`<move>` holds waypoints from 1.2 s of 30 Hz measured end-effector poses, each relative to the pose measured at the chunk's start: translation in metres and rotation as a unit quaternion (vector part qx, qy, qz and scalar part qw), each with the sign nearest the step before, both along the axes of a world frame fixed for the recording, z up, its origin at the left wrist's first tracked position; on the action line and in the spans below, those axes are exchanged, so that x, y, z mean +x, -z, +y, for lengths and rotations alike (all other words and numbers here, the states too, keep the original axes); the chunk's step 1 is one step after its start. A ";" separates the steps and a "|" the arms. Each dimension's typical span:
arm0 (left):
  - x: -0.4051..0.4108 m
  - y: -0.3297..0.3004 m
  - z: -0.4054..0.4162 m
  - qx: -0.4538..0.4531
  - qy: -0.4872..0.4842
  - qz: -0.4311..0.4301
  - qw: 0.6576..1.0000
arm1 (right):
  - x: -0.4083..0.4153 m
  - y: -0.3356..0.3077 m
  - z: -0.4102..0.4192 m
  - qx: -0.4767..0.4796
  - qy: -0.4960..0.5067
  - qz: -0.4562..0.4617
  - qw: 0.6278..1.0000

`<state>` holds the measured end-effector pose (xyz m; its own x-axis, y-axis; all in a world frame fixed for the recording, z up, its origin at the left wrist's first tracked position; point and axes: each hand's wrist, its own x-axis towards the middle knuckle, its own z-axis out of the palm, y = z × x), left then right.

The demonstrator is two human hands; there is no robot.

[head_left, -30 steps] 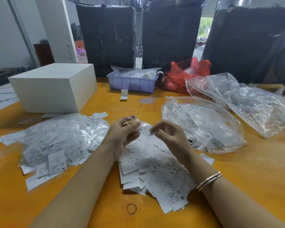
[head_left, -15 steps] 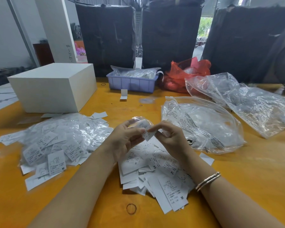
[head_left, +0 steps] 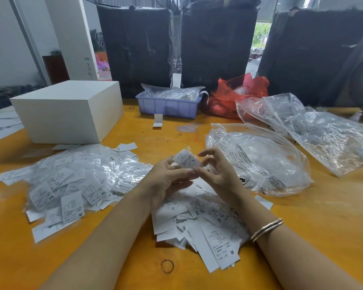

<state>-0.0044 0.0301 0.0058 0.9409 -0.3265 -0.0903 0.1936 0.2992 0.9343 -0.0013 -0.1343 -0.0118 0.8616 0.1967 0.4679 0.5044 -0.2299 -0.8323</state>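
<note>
A small white printed size label in a clear sleeve [head_left: 186, 159] is held up above the middle of the table. My left hand [head_left: 168, 181] pinches its lower left side between thumb and fingers. My right hand [head_left: 219, 174] touches its lower right corner with a fingertip, the other fingers curved and spread. Below both hands lies a loose pile of white size labels [head_left: 199, 222] marked S, XS, XL and M. To the left spreads a larger heap of labels in clear sleeves [head_left: 76, 181].
On the orange table [head_left: 314, 210] stand a white box [head_left: 69, 109], a lilac tray [head_left: 168, 105] with bagged items and a red bag [head_left: 237, 95]. Crumpled clear bags [head_left: 260, 160] lie at right. A rubber band [head_left: 167, 266] lies near the front edge. Black wrapped bales stand behind.
The hands rose a little from the pile and the label now stands clear between them, its printed face turned up. My right fingers have spread apart.
</note>
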 end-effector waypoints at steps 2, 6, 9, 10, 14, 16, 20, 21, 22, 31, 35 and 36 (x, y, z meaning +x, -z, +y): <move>-0.001 0.001 -0.002 0.023 0.008 -0.015 1.000 | 0.001 0.001 0.002 -0.008 0.029 0.000 1.000; 0.005 -0.001 0.002 0.067 -0.055 -0.045 0.995 | 0.001 0.001 -0.003 -0.003 0.030 -0.014 0.999; 0.011 -0.003 0.013 0.157 -0.128 -0.075 0.976 | 0.002 0.001 -0.008 0.035 0.029 -0.007 0.999; 0.013 -0.003 0.016 0.190 -0.147 -0.089 0.967 | 0.002 0.001 -0.009 0.042 0.028 0.005 0.999; 0.021 0.003 0.033 0.382 -0.252 -0.176 0.872 | 0.006 0.003 -0.012 0.056 0.039 0.039 0.997; 0.023 0.004 0.043 0.480 -0.304 -0.181 0.803 | 0.007 0.003 -0.012 0.071 0.053 0.044 0.995; 0.023 0.006 0.056 0.666 -0.305 -0.140 0.666 | 0.004 0.002 -0.012 0.063 0.112 0.014 0.992; 0.023 0.007 0.057 0.696 -0.288 -0.130 0.644 | 0.004 0.002 -0.012 0.058 0.117 0.006 0.991; 0.024 0.008 0.057 0.721 -0.273 -0.123 0.625 | 0.004 0.001 -0.012 0.053 0.118 0.000 0.992; 0.013 -0.002 0.025 0.439 -0.192 -0.366 0.798 | -0.002 -0.005 0.000 0.173 0.035 0.067 0.982; 0.000 -0.002 0.003 0.304 -0.053 -0.311 0.899 | -0.005 -0.005 0.009 0.188 -0.037 0.103 0.976; 0.000 0.001 0.001 0.278 -0.069 -0.305 0.908 | -0.006 -0.005 0.010 0.185 -0.045 0.108 0.976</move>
<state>-0.0047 0.0308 0.0052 0.9000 -0.2655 0.3458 -0.4137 -0.2705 0.8693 -0.0074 -0.1242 -0.0068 0.9351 0.1283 0.3303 0.3120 0.1440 -0.9391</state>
